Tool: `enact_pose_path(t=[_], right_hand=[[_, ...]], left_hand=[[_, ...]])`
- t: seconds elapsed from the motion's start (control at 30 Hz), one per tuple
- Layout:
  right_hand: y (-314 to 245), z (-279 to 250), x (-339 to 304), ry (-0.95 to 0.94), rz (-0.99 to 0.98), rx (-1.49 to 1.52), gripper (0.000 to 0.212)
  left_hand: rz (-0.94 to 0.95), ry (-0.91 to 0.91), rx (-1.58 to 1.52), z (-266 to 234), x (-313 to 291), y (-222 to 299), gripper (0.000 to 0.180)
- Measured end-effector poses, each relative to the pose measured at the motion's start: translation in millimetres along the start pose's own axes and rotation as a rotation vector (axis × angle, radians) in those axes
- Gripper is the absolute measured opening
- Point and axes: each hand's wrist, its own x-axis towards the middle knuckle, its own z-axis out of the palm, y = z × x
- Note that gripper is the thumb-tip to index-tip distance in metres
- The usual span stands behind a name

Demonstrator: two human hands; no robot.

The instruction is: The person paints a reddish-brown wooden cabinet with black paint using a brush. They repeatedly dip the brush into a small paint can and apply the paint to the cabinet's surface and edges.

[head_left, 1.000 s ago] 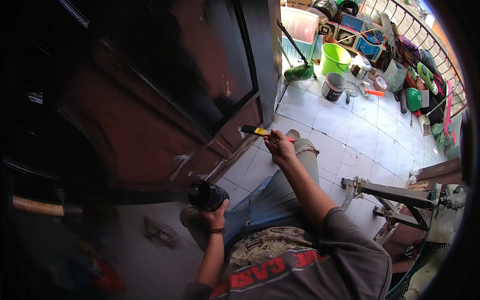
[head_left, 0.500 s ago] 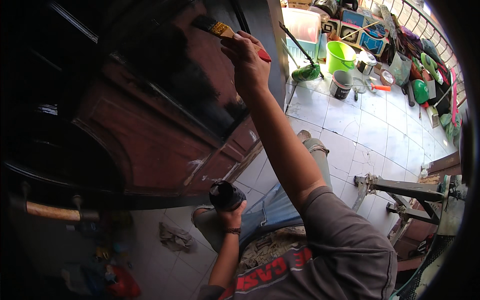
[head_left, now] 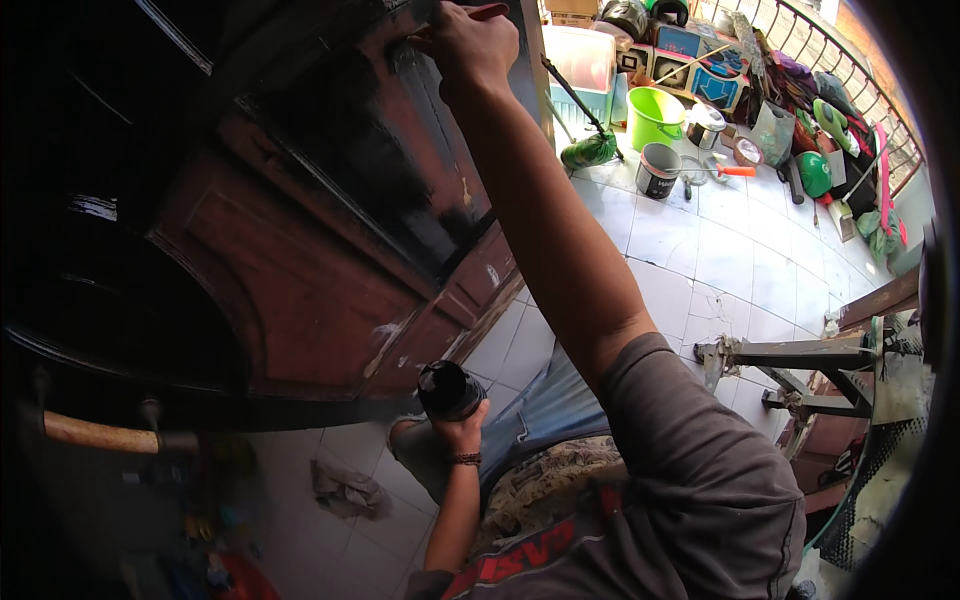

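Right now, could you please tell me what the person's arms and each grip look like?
The left grip and right grip wear no gloves. The left wrist has a dark bracelet; the right wrist shows none. Dark grey short sleeves leave the forearms bare.

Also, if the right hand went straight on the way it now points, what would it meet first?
Probably the door: the right hand points toward it, with the brush in its grip. How wide any gap is, this view leaves unclear.
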Motion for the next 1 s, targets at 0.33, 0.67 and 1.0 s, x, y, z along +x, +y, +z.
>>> enact_pose_path(t=[0.33, 0.67, 1.0], right_hand=[[118, -110, -66, 0.169, 0.324, 0.205, 0.025], [-22, -10, 12, -0.088, -0.033, 0.254, 0.007], [25, -46, -18, 0.057, -0.023, 0.561, 0.027]], left_hand=[[-0.015, -0.028, 0.082, -11, 5, -27, 0.089], [-0.062, 0.011, 0.13, -10, 5, -22, 0.105], [-0.058, 0.006, 0.173, -21, -2, -24, 0.102]])
